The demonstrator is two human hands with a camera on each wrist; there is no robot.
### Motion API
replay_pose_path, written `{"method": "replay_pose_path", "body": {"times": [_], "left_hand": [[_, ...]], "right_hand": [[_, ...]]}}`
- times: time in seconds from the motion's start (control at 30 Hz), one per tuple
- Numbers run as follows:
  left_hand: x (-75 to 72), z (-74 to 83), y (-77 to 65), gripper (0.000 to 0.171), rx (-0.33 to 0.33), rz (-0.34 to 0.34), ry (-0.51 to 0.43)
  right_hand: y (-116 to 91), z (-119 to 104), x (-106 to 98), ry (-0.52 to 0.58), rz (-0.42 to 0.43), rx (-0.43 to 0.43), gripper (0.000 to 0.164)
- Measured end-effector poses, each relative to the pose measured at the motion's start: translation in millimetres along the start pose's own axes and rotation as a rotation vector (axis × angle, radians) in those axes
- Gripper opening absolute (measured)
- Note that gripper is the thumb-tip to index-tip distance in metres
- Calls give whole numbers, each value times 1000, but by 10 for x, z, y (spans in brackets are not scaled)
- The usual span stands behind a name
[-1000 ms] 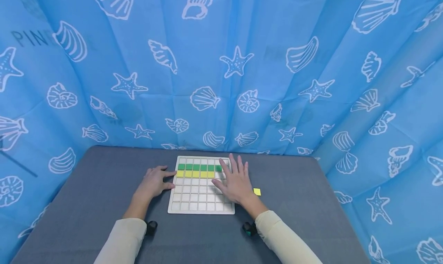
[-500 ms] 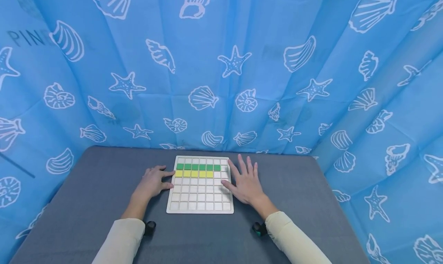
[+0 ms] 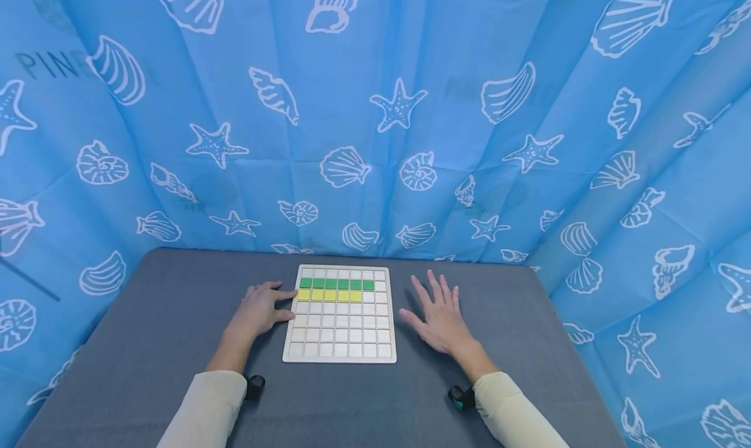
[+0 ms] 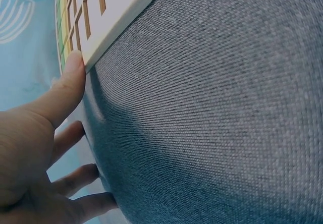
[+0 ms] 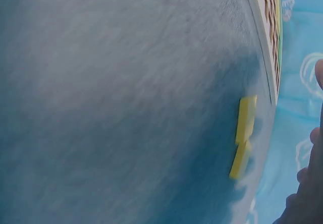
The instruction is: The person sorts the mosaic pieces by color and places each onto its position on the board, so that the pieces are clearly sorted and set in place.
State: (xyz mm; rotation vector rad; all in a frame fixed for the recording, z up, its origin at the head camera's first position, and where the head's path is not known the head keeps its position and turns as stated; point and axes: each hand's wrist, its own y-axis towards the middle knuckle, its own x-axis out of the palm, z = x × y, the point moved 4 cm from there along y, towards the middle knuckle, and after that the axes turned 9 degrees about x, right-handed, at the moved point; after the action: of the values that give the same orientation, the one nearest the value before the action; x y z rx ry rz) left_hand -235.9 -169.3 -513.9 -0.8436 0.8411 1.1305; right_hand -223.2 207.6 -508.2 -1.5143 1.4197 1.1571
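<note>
A pale square grid board (image 3: 340,336) lies on the table, with a row of green tiles (image 3: 331,283) and a row of yellow tiles (image 3: 330,295) near its far side. My left hand (image 3: 257,312) rests at the board's left edge, its thumb (image 4: 73,77) touching the rim in the left wrist view. Spread fingers and nothing gripped mark my right hand (image 3: 441,321), held over the table right of the board. Two loose yellow tiles (image 5: 246,120) lie end to end on the cloth beneath it in the right wrist view; the hand hides them in the head view.
Grey cloth (image 3: 340,402) covers the table. A blue curtain (image 3: 375,141) with white shell prints hangs behind the far edge and along the right side. Black wrist straps (image 3: 255,387) show at both sleeves.
My right hand has moved right, off the board and out over the cloth, uncovering the board's right columns and covering the loose yellow piece. The left hand stays at the board's edge.
</note>
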Motion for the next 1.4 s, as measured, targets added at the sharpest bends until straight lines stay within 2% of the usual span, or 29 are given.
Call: {"method": "replay_pose_path", "body": {"times": [0.4, 0.63, 0.8, 0.97, 1.13, 1.4], "left_hand": [[10, 2, 7, 58, 8, 0, 13], [0, 17, -8, 59, -6, -9, 5], [-8, 38, -15, 59, -7, -10, -1], [-11, 19, -4, 59, -1, -13, 8], [-34, 16, 13, 60, -1, -24, 5], [-25, 1, 12, 61, -9, -40, -2]], "right_hand": [[-182, 386, -21, 55, -70, 85, 77], [-227, 522, -11, 148, -173, 113, 76], [-230, 599, -7, 213, -216, 114, 69], [-220, 623, -21, 249, -206, 82, 54], [-232, 623, -42, 230, -189, 34, 38], [-261, 646, -39, 237, -142, 61, 29]]}}
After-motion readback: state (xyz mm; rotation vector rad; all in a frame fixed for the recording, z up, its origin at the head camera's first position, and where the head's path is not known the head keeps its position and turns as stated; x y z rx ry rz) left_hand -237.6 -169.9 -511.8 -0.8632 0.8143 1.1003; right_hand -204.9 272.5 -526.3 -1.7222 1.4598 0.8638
